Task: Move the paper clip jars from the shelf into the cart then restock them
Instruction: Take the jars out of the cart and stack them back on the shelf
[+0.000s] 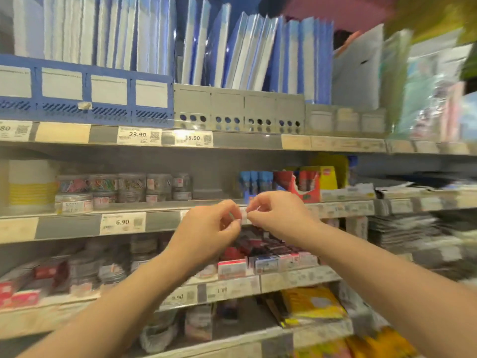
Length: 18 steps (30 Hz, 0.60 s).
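Several clear paper clip jars (103, 188) stand stacked in two layers on the middle shelf (160, 205), left of centre, with an empty stretch of shelf to their right. My left hand (209, 228) and my right hand (277, 215) meet in front of the shelf's price rail. Both pinch a small white price label (244, 215) on the rail (162, 223) between thumb and fingers. Neither hand holds a jar. No cart is in view.
Blue file holders (85, 96) and grey organisers (237, 112) with folders fill the top shelf. Red and yellow boxes (304, 183) sit right of the empty gap. Small boxed items (258, 259) line the shelf below. Price tags (122, 223) run along each rail.
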{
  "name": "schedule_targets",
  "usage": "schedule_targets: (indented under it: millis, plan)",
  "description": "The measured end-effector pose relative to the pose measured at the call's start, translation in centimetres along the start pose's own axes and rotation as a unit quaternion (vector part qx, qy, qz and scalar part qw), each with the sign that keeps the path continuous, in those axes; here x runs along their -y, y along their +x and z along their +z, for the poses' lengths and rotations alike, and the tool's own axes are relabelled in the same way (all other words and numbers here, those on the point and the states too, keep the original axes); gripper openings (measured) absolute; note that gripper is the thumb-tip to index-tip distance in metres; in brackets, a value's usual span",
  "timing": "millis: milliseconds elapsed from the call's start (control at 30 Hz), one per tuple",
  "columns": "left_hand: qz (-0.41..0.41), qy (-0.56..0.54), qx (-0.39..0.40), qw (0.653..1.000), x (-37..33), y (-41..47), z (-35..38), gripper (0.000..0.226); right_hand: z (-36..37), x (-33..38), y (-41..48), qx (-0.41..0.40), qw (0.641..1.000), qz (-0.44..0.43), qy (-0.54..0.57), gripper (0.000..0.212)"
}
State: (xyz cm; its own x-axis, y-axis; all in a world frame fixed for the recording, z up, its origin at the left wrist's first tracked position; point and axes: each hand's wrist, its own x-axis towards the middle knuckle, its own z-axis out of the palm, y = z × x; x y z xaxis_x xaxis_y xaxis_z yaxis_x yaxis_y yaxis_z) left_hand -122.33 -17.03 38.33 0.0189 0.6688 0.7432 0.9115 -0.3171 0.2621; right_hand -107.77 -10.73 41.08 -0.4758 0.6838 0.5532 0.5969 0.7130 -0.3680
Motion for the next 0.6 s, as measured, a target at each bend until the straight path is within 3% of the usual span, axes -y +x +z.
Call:
schedule_targets:
  millis: [433,600]
  plan:
    - [0.159,-0.18,0.138,0.961,-22.6,-11.7,7.3,0.011,-13.5,-4.2,-29.9,-0.002,0.967,0.174,-0.185,0.017]
    - [0.235,-0.175,0.203,0.934,-34.9,-16.9,11.2,0.022,-19.2,-7.4,-44.0,-0.029,0.946,0.205,-0.249,0.022]
